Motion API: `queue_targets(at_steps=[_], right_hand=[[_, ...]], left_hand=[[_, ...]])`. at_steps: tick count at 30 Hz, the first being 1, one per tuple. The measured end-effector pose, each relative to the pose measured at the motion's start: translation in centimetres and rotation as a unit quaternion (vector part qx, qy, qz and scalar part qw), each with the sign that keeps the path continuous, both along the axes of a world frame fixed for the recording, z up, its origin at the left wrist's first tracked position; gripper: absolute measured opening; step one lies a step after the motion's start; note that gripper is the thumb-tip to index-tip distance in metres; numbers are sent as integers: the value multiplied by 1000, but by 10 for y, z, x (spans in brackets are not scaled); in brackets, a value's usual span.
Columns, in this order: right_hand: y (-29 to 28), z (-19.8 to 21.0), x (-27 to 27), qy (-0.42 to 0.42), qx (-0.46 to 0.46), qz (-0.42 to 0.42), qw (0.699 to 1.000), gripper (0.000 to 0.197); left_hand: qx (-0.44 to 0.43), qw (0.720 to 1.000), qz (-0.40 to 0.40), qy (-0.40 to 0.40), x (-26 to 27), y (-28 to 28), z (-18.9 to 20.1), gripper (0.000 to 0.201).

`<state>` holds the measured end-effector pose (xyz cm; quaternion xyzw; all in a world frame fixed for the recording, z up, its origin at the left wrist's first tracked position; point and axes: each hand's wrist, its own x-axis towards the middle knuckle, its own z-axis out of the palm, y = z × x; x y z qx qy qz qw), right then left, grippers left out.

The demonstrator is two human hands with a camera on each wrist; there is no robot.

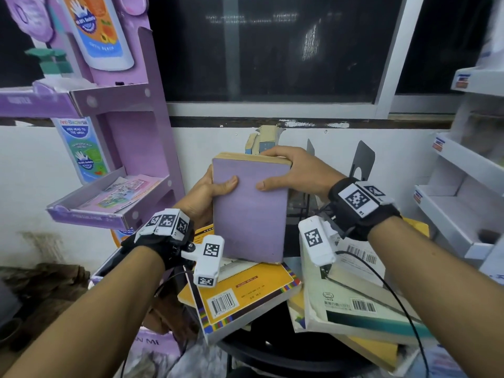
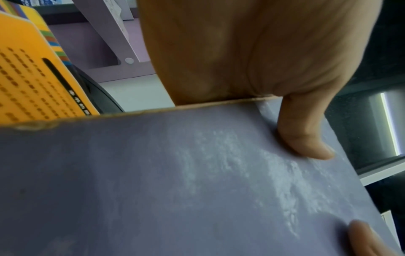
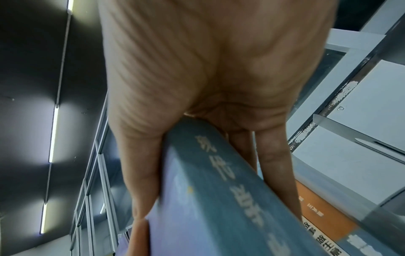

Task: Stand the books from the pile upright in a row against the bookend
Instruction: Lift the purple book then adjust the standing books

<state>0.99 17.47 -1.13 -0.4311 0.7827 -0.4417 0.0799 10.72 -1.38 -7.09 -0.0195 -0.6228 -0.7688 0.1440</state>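
I hold a purple-covered book point(image 1: 249, 211) upright above the pile, both hands on it. My left hand point(image 1: 210, 190) grips its left edge, thumb across the cover point(image 2: 197, 181). My right hand point(image 1: 289, 170) grips the top right corner, thumb on the cover and fingers over the page edges; the right wrist view shows its bluish spine point(image 3: 223, 190) in that hand. Behind the right hand stands a dark metal bookend point(image 1: 361, 159). A book point(image 1: 263, 139) stands behind the held one, mostly hidden. The pile below includes an orange book point(image 1: 245, 293) and a white and teal book point(image 1: 354, 304).
A purple cardboard display stand point(image 1: 131, 143) with a leaflet tray rises at the left. White shelving point(image 1: 463, 192) fills the right side. A white wall and a dark window are behind. A black cable point(image 1: 392, 290) runs from my right wrist over the pile.
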Motion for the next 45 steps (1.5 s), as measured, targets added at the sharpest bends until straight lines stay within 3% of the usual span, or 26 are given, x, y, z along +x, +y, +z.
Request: queue_targets(at_steps=[7, 14, 20, 24, 29, 32, 45], right_hand=[[16, 8, -5, 36, -32, -48, 998, 54], [36, 16, -17, 94, -33, -103, 990, 44], [45, 22, -29, 122, -13, -175, 977, 34], [43, 25, -38, 145, 7, -213, 966, 32], [36, 25, -52, 137, 16, -257, 957, 34], [32, 25, -61, 140, 28, -277, 950, 34], [-17, -2, -114, 126, 27, -350, 928, 37]], left_hand=[[-64, 998, -24, -2, -16, 11, 15, 59], [-189, 981, 41, 8, -44, 27, 30, 46], [-187, 973, 131, 21, -82, 19, 32, 66], [-265, 945, 190, 12, -103, 12, 32, 56], [-338, 914, 223, -9, -125, 6, 32, 67], [-380, 892, 245, -12, -139, 3, 29, 64], [-405, 878, 250, 43, -172, -10, 10, 50]])
